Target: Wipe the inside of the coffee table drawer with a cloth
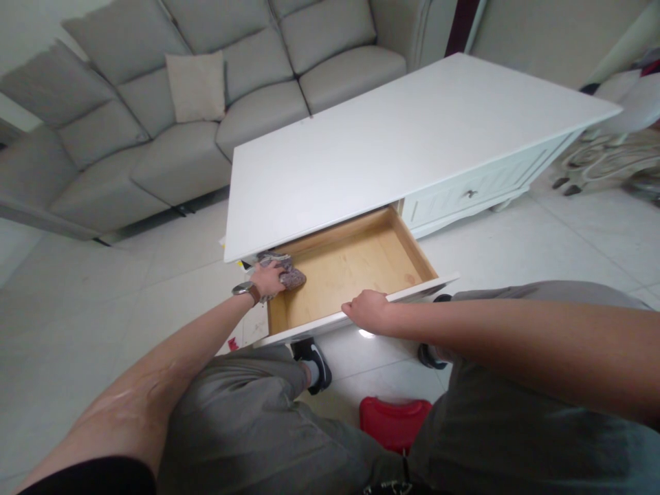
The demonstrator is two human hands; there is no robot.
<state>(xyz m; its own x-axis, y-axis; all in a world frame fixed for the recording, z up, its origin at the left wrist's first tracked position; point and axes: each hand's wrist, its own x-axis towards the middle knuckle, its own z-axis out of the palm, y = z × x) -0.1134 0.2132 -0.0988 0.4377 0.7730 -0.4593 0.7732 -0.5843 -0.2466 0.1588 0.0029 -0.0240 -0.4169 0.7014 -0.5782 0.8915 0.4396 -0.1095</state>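
Observation:
A white coffee table (pixel 402 130) has its left drawer (pixel 355 265) pulled out, showing a bare wooden bottom. My left hand (pixel 268 278), with a watch on the wrist, presses a grey patterned cloth (pixel 291 273) against the drawer's back left corner. My right hand (pixel 367 311) grips the top of the white drawer front, fingers curled over the edge.
A grey sectional sofa (pixel 170 137) with a beige cushion (pixel 196 86) stands behind the table. A second, closed drawer (pixel 469 194) is to the right. A red stool (pixel 394 421) shows between my knees on the pale tiled floor. Metal furniture legs (pixel 603 165) stand at the right.

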